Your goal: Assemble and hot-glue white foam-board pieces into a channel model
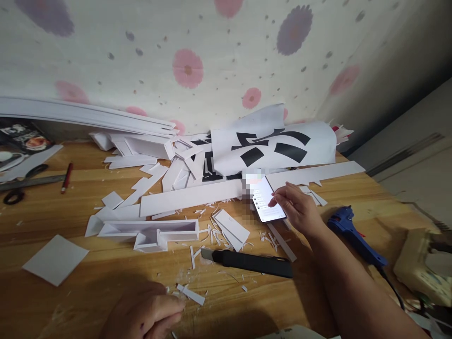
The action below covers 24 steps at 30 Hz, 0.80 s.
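Note:
My right hand [294, 207] reaches over a lit smartphone [268, 207], one fingertip down on its screen; nothing is held, and the other fingers are curled loosely. The phone leans on a long white strip, with its upper left part blurred out. At the bottom edge, my left hand [148, 310] rests curled on the wooden table, and nothing shows between its fingers. Beside that hand lies a small white strip [191, 294]. A black utility knife [252, 262], blade out to the left, lies between the hands. Behind it stands an open-topped white foam-board channel [151, 228] with a short branch.
A blue glue gun [356, 235] with its cord lies at right. Scissors [26, 183] and a red pencil [67, 178] are at left, near a white square [56, 260]. White offcuts and a sheet with black shapes [275, 146] line the back by the wall.

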### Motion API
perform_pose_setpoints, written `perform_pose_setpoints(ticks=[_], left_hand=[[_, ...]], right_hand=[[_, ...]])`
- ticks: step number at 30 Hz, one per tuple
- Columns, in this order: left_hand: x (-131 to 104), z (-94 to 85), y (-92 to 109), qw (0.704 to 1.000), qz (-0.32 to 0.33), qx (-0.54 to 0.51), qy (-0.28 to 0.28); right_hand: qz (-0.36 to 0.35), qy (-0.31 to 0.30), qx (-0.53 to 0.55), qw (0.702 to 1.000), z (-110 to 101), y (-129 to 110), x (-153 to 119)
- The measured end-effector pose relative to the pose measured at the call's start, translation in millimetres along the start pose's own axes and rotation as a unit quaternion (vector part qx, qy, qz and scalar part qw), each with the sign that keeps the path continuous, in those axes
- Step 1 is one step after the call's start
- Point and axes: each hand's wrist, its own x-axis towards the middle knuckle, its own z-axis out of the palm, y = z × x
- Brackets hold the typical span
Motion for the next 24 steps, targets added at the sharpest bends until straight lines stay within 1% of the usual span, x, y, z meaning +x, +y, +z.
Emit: perform_pose_setpoints(ticks=[1,2,3,4,6,7,10,12,15,19,21,24], left_hand=[[3.5,-2.7,0.1,1.000,0.015,0.013,-0.010],[4.9,-4.3,0.0,0.999,0.021,0.025,-0.037],[3.9,-4.5,-0.7,0.998,0.023,0.029,-0.050],[0.6,-3.2,-1.8,0.999,0.011,0.029,-0.041],[-10.4,2.4,-5.3,1.000,-0.016,-0.001,0.007],[-16.6,5.9,-7.3,1.000,-0.024,-0.016,0.009],[-29.3,13.4,-11.8,0.999,-0.021,-0.047,0.014],[-30.6,14.3,-12.1,0.998,-0.025,-0.062,0.019],[-26.5,11.8,-9.1,0.996,-0.051,-0.075,0.017],[-22.5,9.5,-3.9,0.994,-0.076,-0.079,0.015],[-23.3,10.5,-1.8,0.993,-0.079,-0.080,0.022],[-27.4,13.1,0.4,0.992,-0.104,-0.066,0.038]], right_hand=[[-0.002,0.000,0.001,1.000,0.1,0.1,-0.1],[-0.003,-0.001,0.003,1.000,0.2,0.1,-0.1],[-0.004,-0.002,0.004,1.000,0.1,0.1,-0.2],[-0.004,-0.004,0.005,1.000,0.0,-0.1,-0.2],[-0.006,-0.009,0.007,1.000,-0.4,-0.5,-0.2],[-0.008,-0.012,0.009,1.000,-0.7,-0.8,-0.1],[-0.011,-0.019,0.013,1.000,-1.2,-1.7,0.8],[-0.011,-0.017,0.012,1.000,-1.5,-2.3,1.5],[-0.008,-0.010,0.007,1.000,-1.8,-3.2,2.3],[0.015,-0.004,0.006,1.000,-1.6,-4.0,2.4],[0.019,-0.006,0.004,1.000,-1.6,-3.8,2.5],[0.008,-0.009,0.001,1.000,-2.2,-3.5,2.9]])
